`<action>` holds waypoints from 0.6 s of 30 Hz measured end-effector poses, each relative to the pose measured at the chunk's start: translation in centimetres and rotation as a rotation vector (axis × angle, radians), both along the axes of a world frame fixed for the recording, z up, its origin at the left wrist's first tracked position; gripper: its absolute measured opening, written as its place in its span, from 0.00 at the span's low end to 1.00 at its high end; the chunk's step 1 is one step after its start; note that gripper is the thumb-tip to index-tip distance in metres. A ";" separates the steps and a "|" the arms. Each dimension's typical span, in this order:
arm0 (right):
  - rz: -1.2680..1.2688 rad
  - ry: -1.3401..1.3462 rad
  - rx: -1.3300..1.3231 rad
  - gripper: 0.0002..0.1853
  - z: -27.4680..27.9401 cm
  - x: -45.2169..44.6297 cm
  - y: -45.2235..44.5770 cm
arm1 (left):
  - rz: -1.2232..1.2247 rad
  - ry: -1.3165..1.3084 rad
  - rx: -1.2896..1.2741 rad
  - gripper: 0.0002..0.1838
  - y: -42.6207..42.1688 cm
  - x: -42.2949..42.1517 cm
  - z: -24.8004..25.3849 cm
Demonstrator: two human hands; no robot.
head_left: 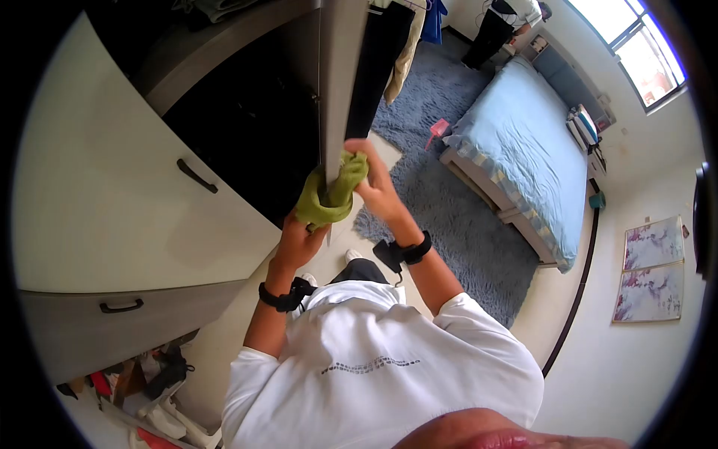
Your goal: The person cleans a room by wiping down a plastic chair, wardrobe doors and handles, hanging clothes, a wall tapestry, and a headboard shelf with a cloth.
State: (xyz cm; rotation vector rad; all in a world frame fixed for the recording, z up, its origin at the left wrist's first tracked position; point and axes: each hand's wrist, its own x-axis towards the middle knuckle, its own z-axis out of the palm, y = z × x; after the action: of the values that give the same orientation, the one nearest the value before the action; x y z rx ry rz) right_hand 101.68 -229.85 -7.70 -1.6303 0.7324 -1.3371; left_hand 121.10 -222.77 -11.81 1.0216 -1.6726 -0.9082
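Cloth (pixel 314 211) wrapped round door (pixel 341 75) edge, pinched in fingers of left hand (pixel 298 243) and right hand (pixel 380 193); work under way, extent done or left unclear.

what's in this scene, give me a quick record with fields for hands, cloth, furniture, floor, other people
left hand: gripping soft green cloth
right hand: gripping the same cloth
cloth position: around the edge of a pale upright panel
furniture: white cabinet front with black handle, bed with light blue cover
floor: shaggy blue-grey rug
other people: one person beyond the bed's near end
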 end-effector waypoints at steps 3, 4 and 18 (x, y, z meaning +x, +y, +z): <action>-0.094 0.059 -0.108 0.22 3.5 1.0 0.4 | -0.100 0.106 -0.091 0.21 -1.0 -0.3 3.3; -0.157 0.091 -0.167 0.23 3.1 1.3 0.3 | -0.100 0.176 -0.154 0.23 -1.5 -0.8 4.1; -0.333 -0.023 0.043 0.28 -3.7 2.5 3.6 | -0.250 -0.091 0.057 0.32 -1.1 0.3 -3.5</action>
State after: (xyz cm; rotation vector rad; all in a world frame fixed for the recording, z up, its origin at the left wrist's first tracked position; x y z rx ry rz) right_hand 104.19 -226.24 -11.42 -1.5012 1.0455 -1.5576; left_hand 121.39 -223.88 -15.35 0.9156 -1.8899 -1.0905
